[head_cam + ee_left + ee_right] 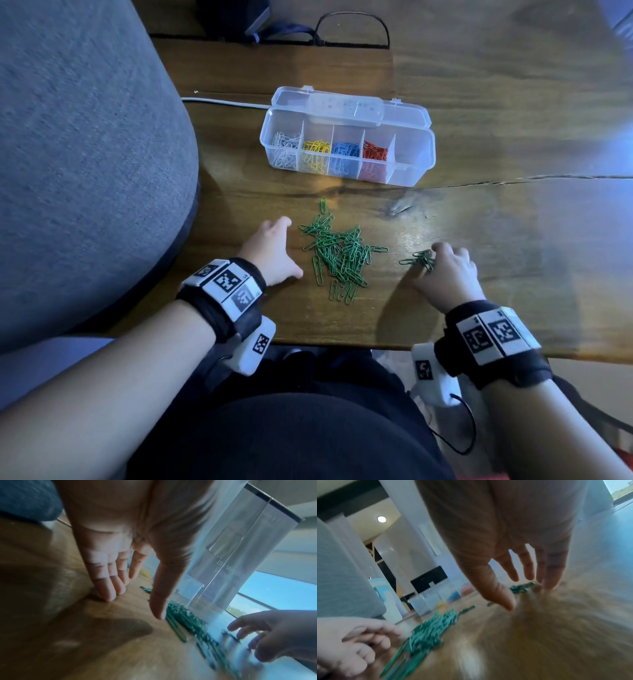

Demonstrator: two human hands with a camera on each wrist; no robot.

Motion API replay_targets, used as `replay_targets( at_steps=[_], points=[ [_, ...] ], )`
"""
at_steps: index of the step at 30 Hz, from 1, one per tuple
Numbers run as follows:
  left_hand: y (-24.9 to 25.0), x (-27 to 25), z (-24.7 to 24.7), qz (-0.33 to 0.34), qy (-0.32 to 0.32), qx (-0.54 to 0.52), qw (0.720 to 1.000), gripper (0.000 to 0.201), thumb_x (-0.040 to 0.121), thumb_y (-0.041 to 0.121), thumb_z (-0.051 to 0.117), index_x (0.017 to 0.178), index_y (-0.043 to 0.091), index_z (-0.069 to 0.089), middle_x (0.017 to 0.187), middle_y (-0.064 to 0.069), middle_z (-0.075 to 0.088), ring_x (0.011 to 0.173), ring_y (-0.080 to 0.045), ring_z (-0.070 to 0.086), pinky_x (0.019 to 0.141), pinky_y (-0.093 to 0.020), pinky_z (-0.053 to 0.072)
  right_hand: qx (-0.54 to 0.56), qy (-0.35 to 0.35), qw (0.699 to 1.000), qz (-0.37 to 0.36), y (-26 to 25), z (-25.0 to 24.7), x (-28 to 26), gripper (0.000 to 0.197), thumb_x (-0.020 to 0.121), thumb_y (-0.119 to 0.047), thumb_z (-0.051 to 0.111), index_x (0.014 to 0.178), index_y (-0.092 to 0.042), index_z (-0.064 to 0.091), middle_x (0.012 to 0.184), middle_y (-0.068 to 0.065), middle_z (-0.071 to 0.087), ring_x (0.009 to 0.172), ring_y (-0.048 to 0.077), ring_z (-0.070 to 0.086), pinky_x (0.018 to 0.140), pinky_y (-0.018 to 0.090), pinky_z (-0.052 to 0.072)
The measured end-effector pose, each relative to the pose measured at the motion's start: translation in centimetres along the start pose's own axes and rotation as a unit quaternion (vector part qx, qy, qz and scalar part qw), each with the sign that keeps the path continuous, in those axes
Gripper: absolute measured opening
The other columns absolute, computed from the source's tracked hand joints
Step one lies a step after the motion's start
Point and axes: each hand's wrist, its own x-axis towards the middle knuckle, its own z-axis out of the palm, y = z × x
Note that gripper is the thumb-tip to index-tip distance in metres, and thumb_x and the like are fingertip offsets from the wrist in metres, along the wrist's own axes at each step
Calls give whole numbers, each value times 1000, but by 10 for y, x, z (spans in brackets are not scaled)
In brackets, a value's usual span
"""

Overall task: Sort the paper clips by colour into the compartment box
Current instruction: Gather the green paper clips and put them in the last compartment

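Note:
A heap of green paper clips (339, 257) lies on the wooden table (479, 120), in front of the clear compartment box (416, 150). The box's lid is open. It holds white, yellow, blue and red clips in separate compartments, and its rightmost compartment is empty. My left hand (279, 248) rests flat on the table left of the heap, its fingers (109, 588) straight. My right hand (436, 262) is right of the heap. Its straight fingers (551, 577) touch a small separate cluster of green clips (419, 259).
A grey upholstered seat (85, 154) fills the left side, close to my left hand. A white cable (222, 102) runs behind the box and a black cable (352, 27) loops at the back. The table's front edge (342, 344) is near my wrists.

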Motion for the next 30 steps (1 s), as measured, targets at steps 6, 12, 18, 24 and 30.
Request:
replay_targets(
  at_steps=[6, 12, 18, 24, 30],
  points=[
    [11, -20, 23, 40, -41, 62, 996, 115, 64, 45, 81, 149, 16, 8, 143, -12, 29, 120, -25, 46, 94, -33, 46, 6, -74, 994, -81, -22, 28, -22, 67, 74, -25, 71, 129, -8, 37, 124, 16, 36, 117, 33, 38, 99, 36, 35],
    [29, -1, 26, 45, -2, 39, 998, 119, 65, 43, 81, 150, 20, 1, 143, -14, 26, 128, -30, 40, 102, -36, 38, 54, -42, 989, -130, -59, 43, -16, 75, 77, -23, 68, 141, -13, 30, 126, 16, 37, 121, 34, 37, 102, 37, 33],
    [34, 23, 15, 73, 27, 2, 997, 60, 77, 27, 73, 133, 27, 51, 128, -3, 47, 112, -25, 53, 93, -31, 41, 36, 0, 986, -163, -69, 36, 1, 40, 87, -13, 53, 127, -14, 52, 116, 14, 50, 113, 33, 47, 90, 34, 40],
    [36, 29, 10, 98, 49, -40, 993, 22, 84, 14, 64, 102, 20, 74, 103, -6, 68, 98, -25, 61, 82, -29, 48, 99, -12, 986, -132, -65, 23, 12, 35, 88, -19, 57, 122, -22, 61, 117, 9, 63, 109, 28, 56, 90, 30, 43],
    [30, 31, 6, 69, 56, -154, 984, 16, 87, 8, 61, 98, 10, 73, 92, -7, 73, 74, -16, 63, 81, -26, 51, 293, -26, 952, -85, -52, 13, 23, 24, 79, -11, 69, 100, -21, 72, 89, 5, 71, 84, 17, 66, 91, 30, 51]
  ],
)
